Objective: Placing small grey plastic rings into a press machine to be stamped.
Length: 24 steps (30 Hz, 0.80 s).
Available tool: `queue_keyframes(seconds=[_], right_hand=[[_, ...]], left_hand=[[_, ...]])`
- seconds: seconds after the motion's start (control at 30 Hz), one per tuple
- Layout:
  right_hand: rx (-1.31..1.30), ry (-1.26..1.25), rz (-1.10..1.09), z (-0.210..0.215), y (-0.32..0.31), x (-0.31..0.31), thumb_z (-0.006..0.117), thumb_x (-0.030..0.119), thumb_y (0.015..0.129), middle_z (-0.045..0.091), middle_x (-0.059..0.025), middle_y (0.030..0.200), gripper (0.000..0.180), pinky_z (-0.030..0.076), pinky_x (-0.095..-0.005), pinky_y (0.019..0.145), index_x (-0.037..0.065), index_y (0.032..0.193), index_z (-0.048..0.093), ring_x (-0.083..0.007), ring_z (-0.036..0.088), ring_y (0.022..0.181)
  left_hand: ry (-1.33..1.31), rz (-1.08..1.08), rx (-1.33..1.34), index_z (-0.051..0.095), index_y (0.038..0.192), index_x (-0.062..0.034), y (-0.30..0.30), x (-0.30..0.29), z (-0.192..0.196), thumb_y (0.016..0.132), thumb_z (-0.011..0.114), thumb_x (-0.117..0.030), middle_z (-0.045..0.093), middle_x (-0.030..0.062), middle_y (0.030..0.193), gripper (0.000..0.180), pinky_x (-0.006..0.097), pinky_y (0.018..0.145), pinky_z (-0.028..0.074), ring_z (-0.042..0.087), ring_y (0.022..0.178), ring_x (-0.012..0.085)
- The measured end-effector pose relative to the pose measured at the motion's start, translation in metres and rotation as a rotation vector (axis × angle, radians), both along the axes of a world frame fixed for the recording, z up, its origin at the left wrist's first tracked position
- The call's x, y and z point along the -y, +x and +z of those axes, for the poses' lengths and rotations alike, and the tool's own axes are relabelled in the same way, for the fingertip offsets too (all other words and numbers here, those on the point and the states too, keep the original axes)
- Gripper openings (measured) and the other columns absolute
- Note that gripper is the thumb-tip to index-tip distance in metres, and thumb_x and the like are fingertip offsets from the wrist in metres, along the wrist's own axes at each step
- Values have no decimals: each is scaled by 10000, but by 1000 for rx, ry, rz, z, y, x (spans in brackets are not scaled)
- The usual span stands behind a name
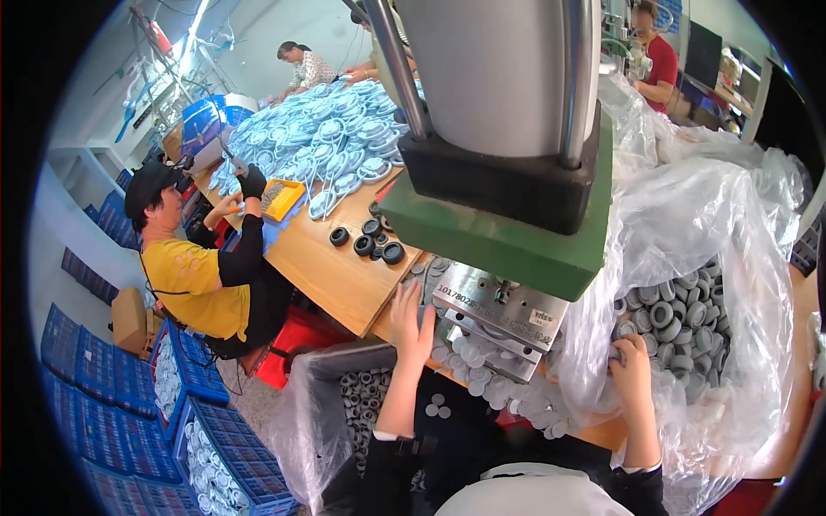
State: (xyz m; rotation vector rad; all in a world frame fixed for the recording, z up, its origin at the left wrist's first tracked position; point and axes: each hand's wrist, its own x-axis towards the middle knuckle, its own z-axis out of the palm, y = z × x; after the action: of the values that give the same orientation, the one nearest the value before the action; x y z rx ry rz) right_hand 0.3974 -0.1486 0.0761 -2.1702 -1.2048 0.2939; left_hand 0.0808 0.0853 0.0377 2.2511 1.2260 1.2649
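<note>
My left hand [411, 325] is raised beside the metal die [495, 305] of a press, fingers stretched out and apart. A small grey shape shows by its fingertips, too unclear to name. My right hand [632, 368] is at the near left edge of a pile of grey round caps [680, 322] in a clear plastic bag [680, 215]. Its fingers are curled around a grey cap [613, 352], partly hidden by them. Thin translucent discs [482, 378] lie scattered along the table edge below the die.
The press's green head [499, 232] hangs above the die. Black round wheels [392, 253] sit on the wooden table [323, 279]. A plastic-lined bin [366, 400] of grey rings stands below left. A co-worker in yellow [202, 279] sits left, near a heap of light-blue parts [327, 138].
</note>
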Motion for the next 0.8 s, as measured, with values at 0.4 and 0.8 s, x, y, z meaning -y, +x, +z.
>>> queue_keyframes(seconds=[0.4,0.8], right_hand=[[-735,511,-184,43,2,15,451,9,766,549,-49,1124,387,405,-208,735,24,1124,598,-88,486,923],[-290,502,333,75,-110,-70,804,115,669,631,-132,946,518,515,-343,716,8,1131,595,-261,632,830]], left_hand=[[14,-200,538,617,848,-27,118,68,112,658,726,-104,615,102,753,231,368,626,460,597,664,307],[70,236,281,552,1090,10,31,101,38,715,726,-7,584,151,1147,413,376,959,397,550,1084,298]])
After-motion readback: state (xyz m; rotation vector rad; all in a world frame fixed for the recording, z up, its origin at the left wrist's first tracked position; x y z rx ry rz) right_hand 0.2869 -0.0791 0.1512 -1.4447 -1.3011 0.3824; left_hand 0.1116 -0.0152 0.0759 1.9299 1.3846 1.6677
